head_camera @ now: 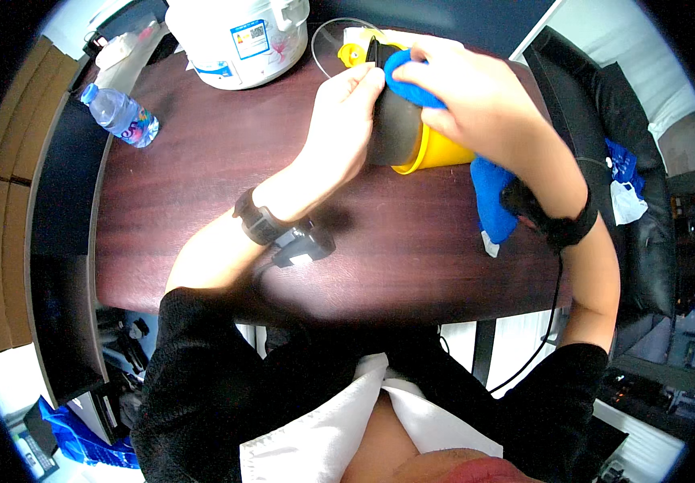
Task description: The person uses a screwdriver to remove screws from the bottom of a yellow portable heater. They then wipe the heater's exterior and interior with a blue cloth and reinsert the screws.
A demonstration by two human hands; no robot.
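A dark cylindrical container lies tilted at the back of the table, beside a yellow container-like part with a rounded rim. My left hand pinches the dark container's upper edge between thumb and fingers. Pressed against the dark surface is a blue cloth, bunched in my right hand. More blue cloth with a white tag lies below my right forearm; whether it is the same piece I cannot tell. A small yellow part shows behind the container.
A white rice-cooker-like appliance stands at the back left of the brown table. A water bottle lies at the left edge. Black devices are strapped to both wrists; a cable hangs from the right one. A black sofa is at the right.
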